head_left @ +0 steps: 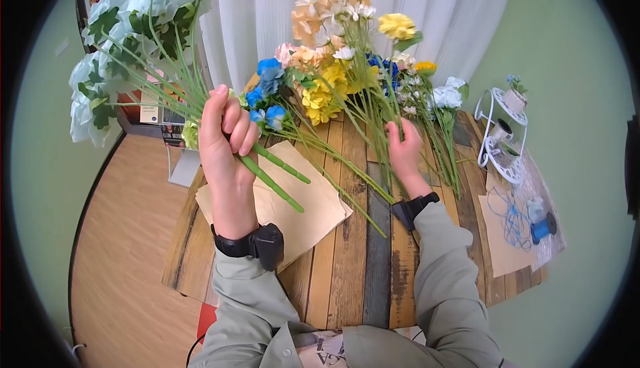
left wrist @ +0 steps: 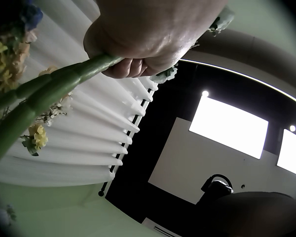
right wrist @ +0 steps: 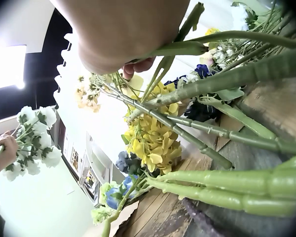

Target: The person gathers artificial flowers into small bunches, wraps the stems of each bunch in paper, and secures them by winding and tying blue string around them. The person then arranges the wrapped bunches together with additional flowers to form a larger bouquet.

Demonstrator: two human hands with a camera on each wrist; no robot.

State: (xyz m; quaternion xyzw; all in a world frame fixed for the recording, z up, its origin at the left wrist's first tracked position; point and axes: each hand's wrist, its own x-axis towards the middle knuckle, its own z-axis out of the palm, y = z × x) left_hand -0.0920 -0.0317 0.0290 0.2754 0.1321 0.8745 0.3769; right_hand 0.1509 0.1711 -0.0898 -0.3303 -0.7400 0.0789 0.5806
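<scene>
My left hand [head_left: 227, 131] is raised at the left, its fingers curled round the thick green stems of a bunch of pale blue artificial flowers [head_left: 133, 28]. The blooms fan out at the upper left, and two cut stem ends [head_left: 277, 181] point down past the wrist. Over the table's right half, my right hand [head_left: 405, 149] grips thin stems [head_left: 377, 131] of artificial flowers, whose white and peach blooms [head_left: 330, 11] rise toward the curtain. In the right wrist view its fingertips [right wrist: 138, 65] are curled on the stems, mostly hidden behind the palm. Yellow flowers [right wrist: 153, 140] lie close beyond.
The wooden table [head_left: 347, 255] bears blue flowers [head_left: 270, 78], a yellow carnation [head_left: 397, 27] and pale blue roses [head_left: 448, 95]. Brown paper [head_left: 300, 208] lies under my left hand. At the right edge are a white wire stand [head_left: 490, 135] and a blue ribbon spool [head_left: 543, 228].
</scene>
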